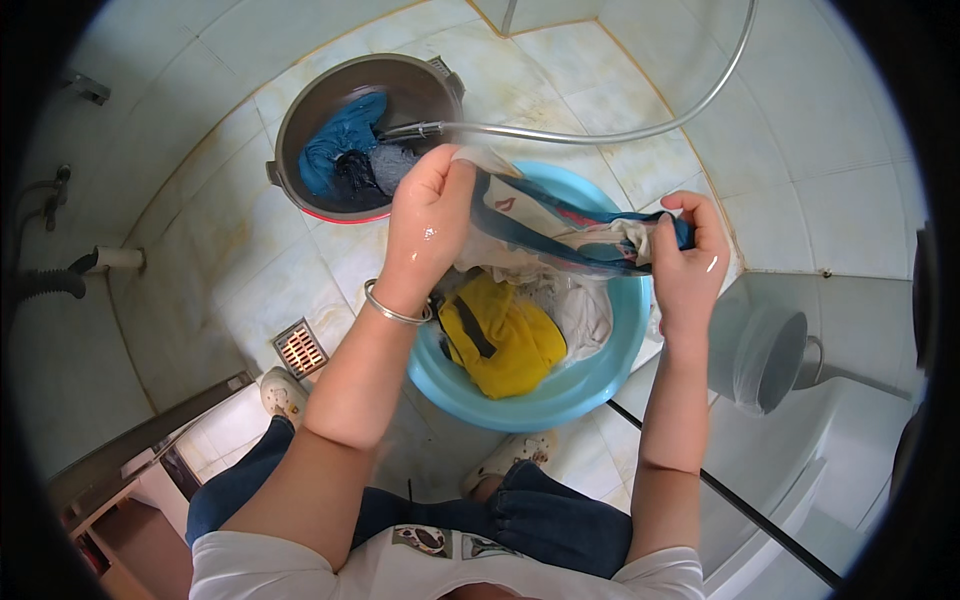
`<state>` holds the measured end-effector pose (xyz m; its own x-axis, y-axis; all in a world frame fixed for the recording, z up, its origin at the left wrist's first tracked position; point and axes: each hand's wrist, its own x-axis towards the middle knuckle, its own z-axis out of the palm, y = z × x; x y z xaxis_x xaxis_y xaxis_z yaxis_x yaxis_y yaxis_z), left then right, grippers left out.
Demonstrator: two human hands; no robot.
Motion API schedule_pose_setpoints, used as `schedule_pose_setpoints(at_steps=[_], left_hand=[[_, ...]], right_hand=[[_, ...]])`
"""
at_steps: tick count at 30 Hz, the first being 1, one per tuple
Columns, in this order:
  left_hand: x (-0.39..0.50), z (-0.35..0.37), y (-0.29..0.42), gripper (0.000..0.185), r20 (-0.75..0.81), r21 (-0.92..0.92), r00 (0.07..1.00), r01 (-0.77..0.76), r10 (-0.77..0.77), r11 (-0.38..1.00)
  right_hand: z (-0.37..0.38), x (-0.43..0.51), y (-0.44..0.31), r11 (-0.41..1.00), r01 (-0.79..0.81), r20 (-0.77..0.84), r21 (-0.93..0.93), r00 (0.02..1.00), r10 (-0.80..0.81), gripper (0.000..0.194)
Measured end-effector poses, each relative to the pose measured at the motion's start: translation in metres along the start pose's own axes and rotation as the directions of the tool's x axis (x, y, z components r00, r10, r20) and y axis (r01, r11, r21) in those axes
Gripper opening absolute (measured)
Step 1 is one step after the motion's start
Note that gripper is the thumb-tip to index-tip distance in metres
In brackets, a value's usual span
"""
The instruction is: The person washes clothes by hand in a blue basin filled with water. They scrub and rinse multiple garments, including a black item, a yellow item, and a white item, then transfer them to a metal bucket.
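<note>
Stretched between my two hands is a wet white garment (525,206) with dark blue edging and small red prints. My left hand (435,214) grips its pale end, and my right hand (688,244) holds the blue-edged end. Below it stands a light blue plastic basin (517,412). Inside the basin lie a yellow cloth (510,337) with a dark stripe and a white cloth (589,319), with some suds around them. The garment hides the basin's far part. A metal bangle (394,311) circles my left wrist.
A brown tub (300,127) behind the basin holds a blue cloth (341,142) and dark and grey cloths. A shower hose (570,137) runs into it. A floor drain (300,349) lies left of the basin. At right are a glass panel's dark edge (735,495) and a grey bin (780,360).
</note>
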<state>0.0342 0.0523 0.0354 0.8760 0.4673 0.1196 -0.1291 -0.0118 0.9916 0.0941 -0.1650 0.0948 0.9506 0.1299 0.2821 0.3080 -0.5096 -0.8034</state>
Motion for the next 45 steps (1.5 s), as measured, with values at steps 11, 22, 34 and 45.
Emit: schedule_pose_setpoints(at_steps=[11,22,34,45], left_hand=[[-0.032,0.006,-0.071,0.025,-0.067,0.133,0.912,0.411,-0.405,0.902],[-0.070,0.039,-0.129,0.032,0.078,0.870,0.739,0.278,-0.669,0.408],[-0.038,0.024,-0.145,0.031,-0.013,0.850,0.895,0.245,-0.446,0.467],[-0.033,0.011,-0.103,0.018,-0.166,0.416,0.953,0.302,-0.255,0.858]], right_hand=[[0.065,-0.023,0.075,0.979,0.059,0.195,-0.193,0.981,-0.021,0.016],[0.142,-0.130,0.152,0.841,0.393,0.589,-0.372,0.800,-0.113,0.034],[0.126,-0.020,0.113,0.931,-0.168,0.597,-0.324,0.727,0.339,0.028],[-0.006,0.003,0.015,0.968,-0.123,0.181,0.218,0.980,0.084,0.030]])
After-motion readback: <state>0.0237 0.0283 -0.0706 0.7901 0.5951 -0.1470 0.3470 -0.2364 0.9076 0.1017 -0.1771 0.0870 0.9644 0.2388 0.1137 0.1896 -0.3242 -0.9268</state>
